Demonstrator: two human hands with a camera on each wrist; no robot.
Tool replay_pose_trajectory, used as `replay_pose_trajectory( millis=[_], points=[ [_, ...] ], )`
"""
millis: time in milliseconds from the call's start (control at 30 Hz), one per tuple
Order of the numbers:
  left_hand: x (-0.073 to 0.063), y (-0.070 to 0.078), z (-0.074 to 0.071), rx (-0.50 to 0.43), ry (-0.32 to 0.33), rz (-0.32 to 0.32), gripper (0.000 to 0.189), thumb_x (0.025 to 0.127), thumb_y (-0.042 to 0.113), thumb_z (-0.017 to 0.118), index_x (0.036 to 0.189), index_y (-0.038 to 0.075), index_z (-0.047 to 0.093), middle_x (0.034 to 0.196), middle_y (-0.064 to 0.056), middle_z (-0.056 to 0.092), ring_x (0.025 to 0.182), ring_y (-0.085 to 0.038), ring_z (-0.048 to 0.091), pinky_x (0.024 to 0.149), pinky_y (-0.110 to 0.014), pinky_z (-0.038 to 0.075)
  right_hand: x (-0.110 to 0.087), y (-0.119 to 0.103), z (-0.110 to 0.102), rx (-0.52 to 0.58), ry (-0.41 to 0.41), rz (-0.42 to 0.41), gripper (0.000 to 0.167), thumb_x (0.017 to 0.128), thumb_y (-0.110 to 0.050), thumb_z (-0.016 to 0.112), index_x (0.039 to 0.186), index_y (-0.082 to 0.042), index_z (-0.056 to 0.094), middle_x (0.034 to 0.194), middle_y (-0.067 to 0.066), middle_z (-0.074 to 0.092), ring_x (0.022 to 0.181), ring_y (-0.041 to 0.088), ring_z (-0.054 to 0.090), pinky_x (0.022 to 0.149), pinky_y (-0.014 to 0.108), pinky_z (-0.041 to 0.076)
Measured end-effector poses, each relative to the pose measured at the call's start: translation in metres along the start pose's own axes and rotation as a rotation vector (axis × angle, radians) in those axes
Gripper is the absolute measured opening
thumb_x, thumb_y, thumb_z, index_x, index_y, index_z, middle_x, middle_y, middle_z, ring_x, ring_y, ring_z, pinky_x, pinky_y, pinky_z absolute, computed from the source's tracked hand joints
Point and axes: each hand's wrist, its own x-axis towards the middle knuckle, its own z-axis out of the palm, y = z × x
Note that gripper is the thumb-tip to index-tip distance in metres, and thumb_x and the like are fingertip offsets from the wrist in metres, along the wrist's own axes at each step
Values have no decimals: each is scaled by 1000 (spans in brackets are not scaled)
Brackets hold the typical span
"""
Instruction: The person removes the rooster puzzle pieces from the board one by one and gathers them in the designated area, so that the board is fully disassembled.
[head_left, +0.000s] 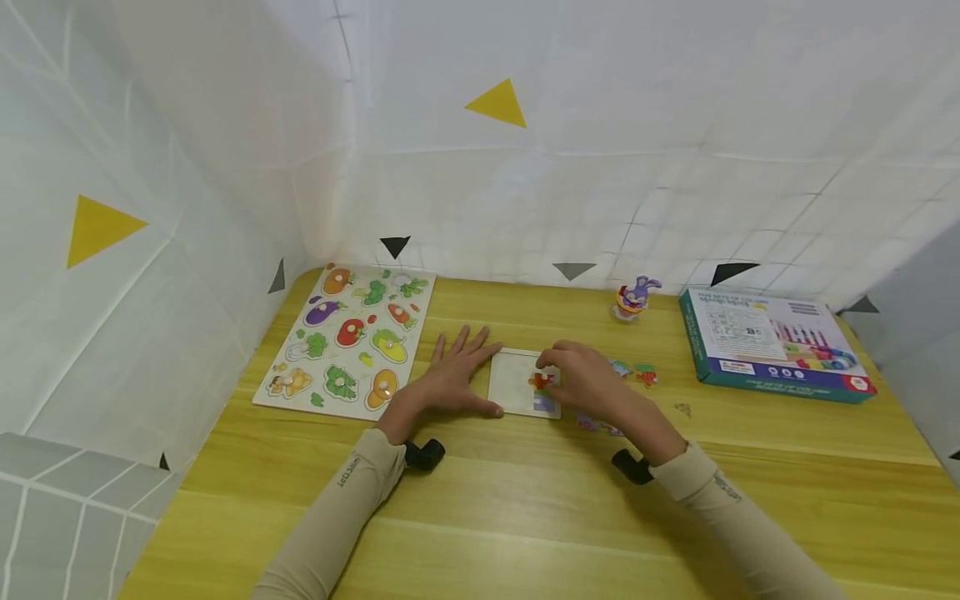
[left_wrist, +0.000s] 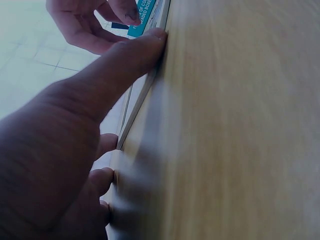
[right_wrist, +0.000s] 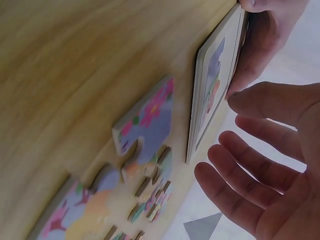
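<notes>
A small white puzzle tray lies on the table. Fingers spread, my left hand touches its left side, with the thumb along the near edge. At the tray's right end sit puzzle pieces in lilac and red. Over that end hovers my right hand, its fingers loosely bent. In the right wrist view nothing shows between its thumb and fingers. Loose puzzle pieces with pink flowers lie on the wood beside the tray, partly hidden by the right hand in the head view.
On the left lies a vegetable peg board. A purple rabbit figure stands at the back, and a teal-edged box lies at the right. White sheeting hangs behind the wooden table.
</notes>
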Motion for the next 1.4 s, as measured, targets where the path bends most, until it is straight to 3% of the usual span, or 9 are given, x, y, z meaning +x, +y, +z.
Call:
replay_pose_trajectory(
  millis=[333, 633, 1400],
  points=[
    [0, -1, 0, -3, 7, 18, 111, 74, 71, 74, 161, 24, 23, 168, -5, 2, 152, -31, -10, 115, -59, -13, 6, -4, 8, -1, -20, -29, 25, 81, -3, 79, 106, -5, 75, 104, 9, 68, 91, 26, 66, 76, 40, 57],
    [0, 0, 0, 0, 3, 12, 111, 74, 71, 74, 161, 25, 23, 168, -5, 2, 152, -30, -10, 115, -58, -13, 7, -6, 10, 8, -93, -21, 30, 78, 4, 76, 106, -6, 74, 98, 6, 65, 83, 18, 61, 71, 35, 54],
    [-2, 2, -2, -10, 3, 11, 110, 75, 69, 75, 161, 23, 23, 168, -5, 2, 152, -31, -9, 114, -59, -13, 8, -5, 11, 14, -12, -56, 22, 77, -3, 84, 94, -8, 71, 88, 4, 59, 74, 15, 53, 64, 31, 49]
  ],
)
